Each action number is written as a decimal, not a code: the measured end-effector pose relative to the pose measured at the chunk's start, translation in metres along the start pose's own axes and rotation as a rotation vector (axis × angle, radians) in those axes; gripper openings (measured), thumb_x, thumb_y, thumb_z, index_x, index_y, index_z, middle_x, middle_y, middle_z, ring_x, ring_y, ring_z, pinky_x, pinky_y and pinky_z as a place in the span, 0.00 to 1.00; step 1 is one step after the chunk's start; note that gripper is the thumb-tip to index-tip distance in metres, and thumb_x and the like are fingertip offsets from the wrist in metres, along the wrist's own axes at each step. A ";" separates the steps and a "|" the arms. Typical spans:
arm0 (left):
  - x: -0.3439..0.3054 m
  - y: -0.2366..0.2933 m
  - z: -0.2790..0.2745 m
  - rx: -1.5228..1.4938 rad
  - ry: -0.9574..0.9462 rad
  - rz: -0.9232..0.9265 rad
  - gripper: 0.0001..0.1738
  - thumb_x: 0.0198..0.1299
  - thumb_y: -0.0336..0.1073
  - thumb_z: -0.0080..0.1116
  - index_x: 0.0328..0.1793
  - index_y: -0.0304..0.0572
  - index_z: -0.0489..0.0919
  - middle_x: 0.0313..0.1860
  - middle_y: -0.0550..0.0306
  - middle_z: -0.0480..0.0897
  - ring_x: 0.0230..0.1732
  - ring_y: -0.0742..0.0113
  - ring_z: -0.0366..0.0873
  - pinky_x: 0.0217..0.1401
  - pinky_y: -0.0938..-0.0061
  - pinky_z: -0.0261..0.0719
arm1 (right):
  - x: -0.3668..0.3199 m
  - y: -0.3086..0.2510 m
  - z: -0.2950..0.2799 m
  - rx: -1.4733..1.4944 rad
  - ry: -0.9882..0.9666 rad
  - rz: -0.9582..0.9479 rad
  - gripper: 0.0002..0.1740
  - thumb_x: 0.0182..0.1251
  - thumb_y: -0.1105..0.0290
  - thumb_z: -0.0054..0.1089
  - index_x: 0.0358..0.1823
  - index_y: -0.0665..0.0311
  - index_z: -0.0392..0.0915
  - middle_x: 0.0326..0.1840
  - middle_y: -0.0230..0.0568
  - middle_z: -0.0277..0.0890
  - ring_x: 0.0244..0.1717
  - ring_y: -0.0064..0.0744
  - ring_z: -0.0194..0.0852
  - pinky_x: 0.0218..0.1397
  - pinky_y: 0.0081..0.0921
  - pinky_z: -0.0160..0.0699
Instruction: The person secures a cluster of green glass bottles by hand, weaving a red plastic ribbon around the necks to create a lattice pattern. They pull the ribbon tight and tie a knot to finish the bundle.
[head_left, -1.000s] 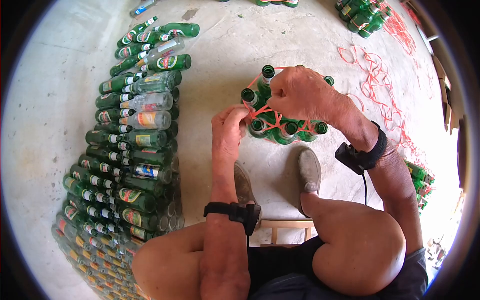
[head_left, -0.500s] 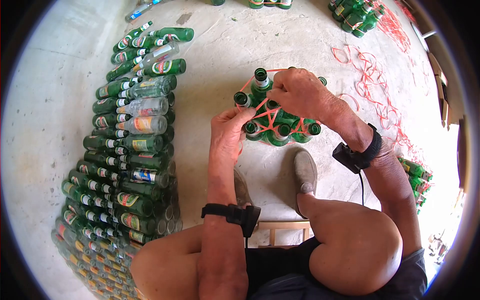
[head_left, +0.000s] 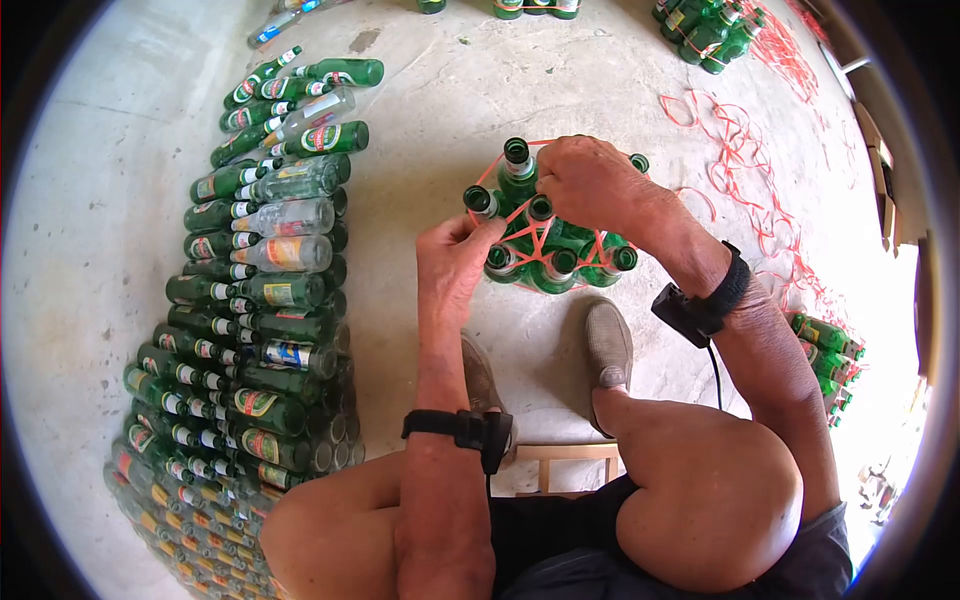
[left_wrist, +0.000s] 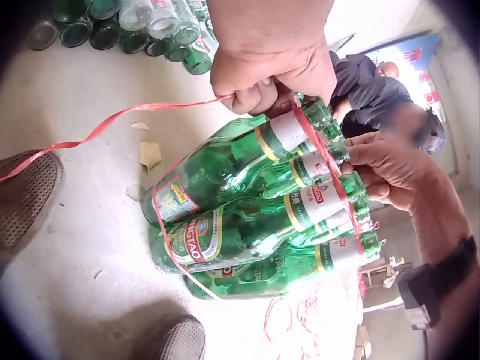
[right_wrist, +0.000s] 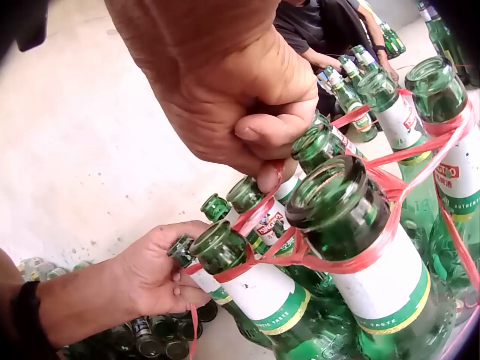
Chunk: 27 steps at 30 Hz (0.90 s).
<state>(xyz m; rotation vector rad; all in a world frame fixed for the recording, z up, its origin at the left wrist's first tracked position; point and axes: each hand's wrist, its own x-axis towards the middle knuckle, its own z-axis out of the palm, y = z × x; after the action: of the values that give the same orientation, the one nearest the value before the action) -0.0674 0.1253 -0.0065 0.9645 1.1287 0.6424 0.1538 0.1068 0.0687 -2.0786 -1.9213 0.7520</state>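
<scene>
A bundle of upright green beer bottles (head_left: pixel 563 265) stands on the floor between the hands, with red plastic twine (right_wrist: pixel 360 259) wound around and across the necks. In the left wrist view another turn of twine circles the lower bodies. My left hand (head_left: pixel 455 255) is at the bundle's left side by a neck, pinching the twine; a loose length (left_wrist: pixel 112 120) trails from its curled fingers toward a shoe. Over the far right necks, my right hand (head_left: pixel 600 185) has its fingers curled, holding a strand of twine beneath its fingertips in the right wrist view.
Stacked rows of lying bottles (head_left: pixel 290 250) fill the left side. Loose twine (head_left: pixel 740 150) is strewn on the floor at right, near other bottle bundles (head_left: pixel 705 35). My shoes (head_left: pixel 608 340) flank the near side, before a wooden stool (head_left: pixel 570 452). Another person (left_wrist: pixel 382 90) sits beyond.
My right hand has shifted back off the middle of the bundle, uncovering a central neck. The left hand keeps at the left side, its fingers slightly turned. The head view has shifted a little.
</scene>
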 end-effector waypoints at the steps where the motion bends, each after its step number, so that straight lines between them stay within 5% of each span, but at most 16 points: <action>1: -0.003 0.004 0.000 0.019 0.003 -0.010 0.09 0.64 0.35 0.80 0.43 0.37 0.93 0.32 0.70 0.84 0.28 0.84 0.67 0.31 0.77 0.60 | 0.002 0.004 0.001 -0.003 -0.004 -0.010 0.12 0.67 0.67 0.61 0.35 0.70 0.86 0.42 0.62 0.87 0.48 0.63 0.88 0.58 0.52 0.85; 13: -0.013 -0.003 -0.012 0.011 0.093 0.045 0.18 0.69 0.45 0.80 0.33 0.42 0.87 0.23 0.74 0.73 0.19 0.86 0.58 0.20 0.79 0.48 | -0.001 0.006 0.001 -0.042 0.003 -0.070 0.09 0.58 0.73 0.59 0.33 0.67 0.88 0.38 0.58 0.87 0.45 0.58 0.89 0.54 0.50 0.88; 17: -0.020 0.005 -0.021 -0.092 0.079 -0.122 0.17 0.68 0.36 0.80 0.29 0.42 0.84 0.24 0.69 0.79 0.20 0.85 0.63 0.21 0.79 0.55 | -0.003 0.008 0.002 -0.023 0.003 -0.038 0.10 0.57 0.74 0.58 0.34 0.65 0.89 0.37 0.56 0.88 0.45 0.57 0.90 0.53 0.50 0.88; 20: -0.019 -0.009 -0.036 -0.294 -0.003 -0.182 0.11 0.70 0.35 0.77 0.36 0.46 0.84 0.20 0.79 0.64 0.17 0.85 0.53 0.20 0.79 0.46 | -0.003 0.005 -0.001 -0.037 -0.039 -0.019 0.10 0.58 0.73 0.58 0.35 0.64 0.89 0.38 0.54 0.88 0.45 0.56 0.90 0.53 0.50 0.88; 27: -0.019 -0.003 -0.030 -0.337 0.129 -0.220 0.15 0.67 0.31 0.76 0.31 0.53 0.79 0.19 0.80 0.61 0.17 0.84 0.51 0.21 0.77 0.45 | -0.006 0.008 -0.001 -0.042 -0.032 -0.007 0.11 0.61 0.71 0.58 0.36 0.64 0.89 0.38 0.52 0.89 0.45 0.55 0.90 0.52 0.50 0.87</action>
<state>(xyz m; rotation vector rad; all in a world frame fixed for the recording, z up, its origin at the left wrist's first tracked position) -0.1024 0.1172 -0.0041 0.5095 1.1748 0.6945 0.1611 0.1000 0.0668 -2.0959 -1.9764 0.7537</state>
